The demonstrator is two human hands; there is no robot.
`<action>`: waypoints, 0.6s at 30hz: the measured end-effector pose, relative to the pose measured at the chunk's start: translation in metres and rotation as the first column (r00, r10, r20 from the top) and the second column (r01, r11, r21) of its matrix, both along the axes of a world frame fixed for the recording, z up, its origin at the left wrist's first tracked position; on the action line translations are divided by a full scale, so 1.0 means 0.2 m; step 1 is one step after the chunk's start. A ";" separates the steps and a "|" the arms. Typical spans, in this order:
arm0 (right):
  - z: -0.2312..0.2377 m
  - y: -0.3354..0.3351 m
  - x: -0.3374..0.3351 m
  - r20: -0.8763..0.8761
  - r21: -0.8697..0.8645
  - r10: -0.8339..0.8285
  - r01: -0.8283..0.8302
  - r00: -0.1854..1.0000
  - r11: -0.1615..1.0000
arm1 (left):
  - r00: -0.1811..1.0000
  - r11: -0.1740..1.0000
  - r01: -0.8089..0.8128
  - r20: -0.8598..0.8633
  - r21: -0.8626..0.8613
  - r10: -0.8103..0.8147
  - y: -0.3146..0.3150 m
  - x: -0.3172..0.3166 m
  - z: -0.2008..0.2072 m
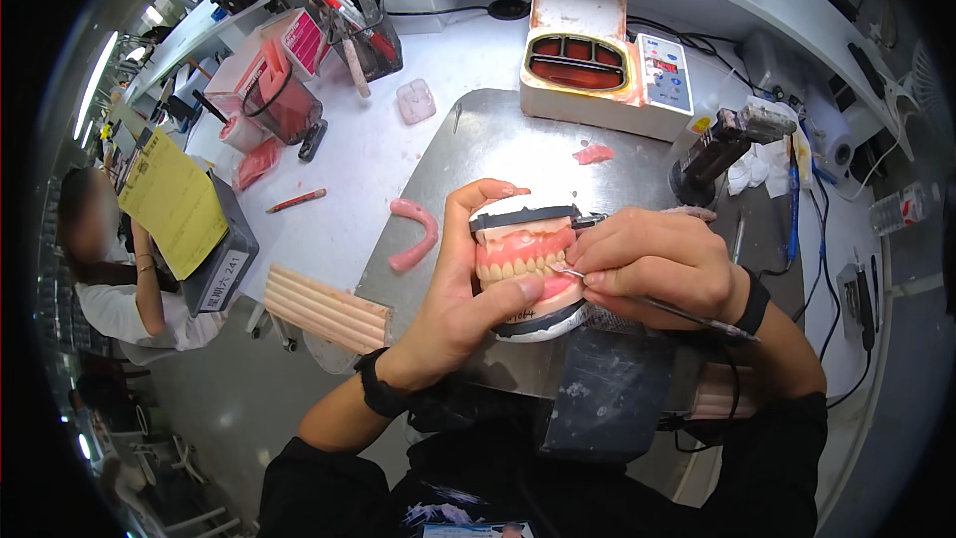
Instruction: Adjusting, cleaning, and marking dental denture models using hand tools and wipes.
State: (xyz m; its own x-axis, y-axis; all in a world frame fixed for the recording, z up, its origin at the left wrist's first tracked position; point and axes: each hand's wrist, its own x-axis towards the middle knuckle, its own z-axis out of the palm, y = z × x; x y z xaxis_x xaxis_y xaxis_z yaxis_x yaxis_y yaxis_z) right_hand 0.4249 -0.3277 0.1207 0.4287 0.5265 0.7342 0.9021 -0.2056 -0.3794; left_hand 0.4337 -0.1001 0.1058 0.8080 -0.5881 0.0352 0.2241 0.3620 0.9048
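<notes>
- Black shirt is seen nearest, below the fingers of both hands.
- The teeth model is held by the left hand, right between its thumb and curled fingers: the thumb is laid on the pink lower front, and the other fingers are wrapped around the far left side.
- A thin metal tool is pinched in the right hand, between thumb and fingers; its tip is put close to the lower teeth, just beside the left thumb, but touching cannot be told.
- A curved pink piece is left lying to the left of the left fingers, apart from them.
- Past the fingertips, a small pink scrap is seen on the metal board.
- Farther past the right fingers, a white box is seen with its lid up.
</notes>
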 end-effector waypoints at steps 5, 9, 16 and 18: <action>-0.01 -0.03 0.02 -0.052 0.054 0.067 -0.064 0.996 0.996 | 1.000 1.000 0.019 -0.025 0.005 -0.019 0.02 0.01 0.01; 0.06 -0.03 -0.02 -0.634 0.433 0.227 0.097 0.740 0.896 | 0.994 0.995 0.047 -0.099 -0.083 -0.055 0.06 0.03 0.04; 0.08 -0.10 0.00 -0.623 0.151 -0.019 0.144 0.782 0.978 | 0.803 0.780 -0.344 0.595 0.522 -0.044 0.16 -0.02 0.04; 0.16 -0.14 -0.01 -0.579 -0.102 -0.263 0.252 0.772 0.962 | 0.830 0.766 -0.349 0.557 0.540 -0.014 0.18 -0.04 0.11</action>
